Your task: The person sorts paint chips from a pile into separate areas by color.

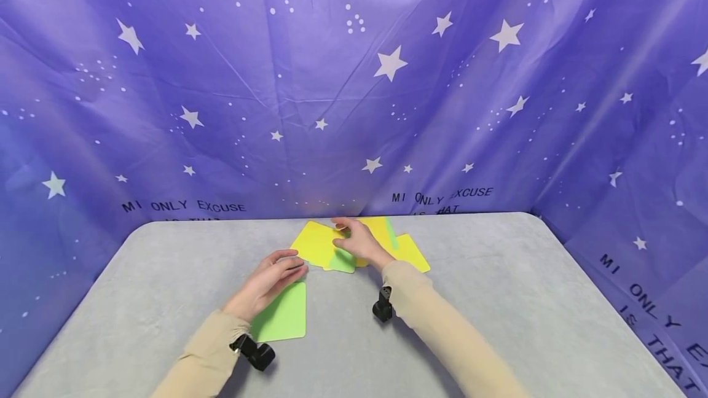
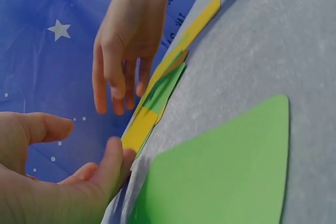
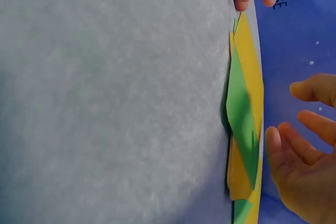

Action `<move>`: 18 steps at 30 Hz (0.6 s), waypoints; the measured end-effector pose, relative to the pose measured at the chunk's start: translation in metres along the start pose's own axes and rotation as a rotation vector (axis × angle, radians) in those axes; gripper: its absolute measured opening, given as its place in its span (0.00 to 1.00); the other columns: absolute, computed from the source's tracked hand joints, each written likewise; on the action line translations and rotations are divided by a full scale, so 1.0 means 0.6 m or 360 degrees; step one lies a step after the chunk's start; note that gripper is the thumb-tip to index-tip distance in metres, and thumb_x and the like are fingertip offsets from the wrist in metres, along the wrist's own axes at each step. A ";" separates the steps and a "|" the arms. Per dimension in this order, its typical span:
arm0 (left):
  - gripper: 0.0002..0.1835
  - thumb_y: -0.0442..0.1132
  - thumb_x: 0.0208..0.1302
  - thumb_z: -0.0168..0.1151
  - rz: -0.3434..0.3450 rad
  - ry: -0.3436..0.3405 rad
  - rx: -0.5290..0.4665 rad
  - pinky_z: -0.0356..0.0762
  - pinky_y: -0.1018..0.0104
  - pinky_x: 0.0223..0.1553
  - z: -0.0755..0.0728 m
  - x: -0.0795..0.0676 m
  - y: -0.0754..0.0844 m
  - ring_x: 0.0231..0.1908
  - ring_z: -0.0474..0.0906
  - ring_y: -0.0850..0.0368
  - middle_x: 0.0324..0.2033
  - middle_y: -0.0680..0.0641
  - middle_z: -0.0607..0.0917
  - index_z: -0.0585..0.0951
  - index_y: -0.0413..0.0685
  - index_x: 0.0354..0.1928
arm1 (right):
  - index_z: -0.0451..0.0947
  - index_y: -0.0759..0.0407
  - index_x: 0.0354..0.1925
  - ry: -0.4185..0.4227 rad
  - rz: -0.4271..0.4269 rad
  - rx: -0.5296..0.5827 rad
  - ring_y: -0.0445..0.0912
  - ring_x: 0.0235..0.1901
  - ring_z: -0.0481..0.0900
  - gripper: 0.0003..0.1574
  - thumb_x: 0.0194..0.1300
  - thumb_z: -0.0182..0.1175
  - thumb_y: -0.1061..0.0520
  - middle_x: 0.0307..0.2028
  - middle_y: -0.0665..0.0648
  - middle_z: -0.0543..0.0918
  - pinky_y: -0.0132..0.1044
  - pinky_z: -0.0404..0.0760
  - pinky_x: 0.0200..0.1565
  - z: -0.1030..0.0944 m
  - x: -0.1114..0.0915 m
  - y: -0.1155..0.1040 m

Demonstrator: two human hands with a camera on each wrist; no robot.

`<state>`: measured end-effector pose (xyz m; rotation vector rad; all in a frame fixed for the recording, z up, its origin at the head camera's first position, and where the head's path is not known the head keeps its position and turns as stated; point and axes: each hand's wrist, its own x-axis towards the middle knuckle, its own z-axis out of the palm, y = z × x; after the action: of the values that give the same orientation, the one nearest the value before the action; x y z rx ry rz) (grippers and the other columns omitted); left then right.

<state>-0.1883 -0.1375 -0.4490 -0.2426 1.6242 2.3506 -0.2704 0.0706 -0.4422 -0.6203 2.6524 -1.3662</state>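
Note:
Yellow cards (image 1: 314,241) and green cards (image 1: 343,261) lie in an overlapping spread along the table's far edge. Over the middle of that spread hovers my right hand (image 1: 362,244), its thumb and fingers apart with nothing between them. My left hand (image 1: 268,284) is held above a single green card (image 1: 286,318) that lies nearer to me, partly covering it in the head view. Its fingers are loosely bent and empty, with the fingertips near the left end of the spread. In the left wrist view the lone green card (image 2: 220,171) lies flat, apart from the others.
The grey table (image 1: 498,318) has rounded far corners. Right behind it hangs a purple curtain (image 1: 310,78) with white stars and lettering. Black cameras are strapped to the left wrist (image 1: 254,352) and the right wrist (image 1: 383,306).

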 end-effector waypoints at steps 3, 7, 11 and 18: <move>0.23 0.25 0.68 0.48 0.0029 0.0030 0.0013 0.70 0.59 0.59 0.007 0.002 -0.004 0.47 0.77 0.49 0.46 0.32 0.74 0.58 0.22 0.61 | 0.70 0.68 0.62 -0.0014 0.0016 -0.0017 0.58 0.54 0.73 0.32 0.59 0.63 0.67 0.54 0.66 0.77 0.49 0.71 0.58 0.005 0.007 0.004; 0.22 0.26 0.68 0.48 0.0058 0.0058 0.0061 0.69 0.58 0.60 0.016 0.005 -0.007 0.48 0.76 0.49 0.46 0.34 0.73 0.59 0.22 0.61 | 0.69 0.66 0.64 -0.0052 0.0045 -0.0024 0.58 0.56 0.72 0.34 0.60 0.63 0.65 0.56 0.66 0.76 0.49 0.70 0.60 0.009 0.012 0.004; 0.23 0.27 0.68 0.47 0.0063 0.0059 0.0076 0.68 0.58 0.61 0.021 0.006 -0.008 0.51 0.73 0.46 0.49 0.33 0.71 0.57 0.23 0.62 | 0.65 0.65 0.67 -0.0112 0.0073 -0.0039 0.58 0.60 0.69 0.38 0.60 0.63 0.65 0.60 0.67 0.72 0.50 0.67 0.62 0.012 0.013 0.002; 0.28 0.28 0.69 0.49 0.0057 0.0043 0.0017 0.63 0.55 0.65 0.021 0.009 -0.007 0.59 0.67 0.42 0.56 0.31 0.67 0.54 0.27 0.67 | 0.62 0.62 0.70 -0.0161 0.0095 -0.0064 0.60 0.63 0.65 0.43 0.59 0.65 0.63 0.66 0.65 0.67 0.51 0.66 0.63 0.013 0.016 0.002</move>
<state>-0.1920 -0.1237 -0.4500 -0.2456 1.6665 2.3742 -0.2772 0.0612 -0.4469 -0.5928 2.6025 -1.2350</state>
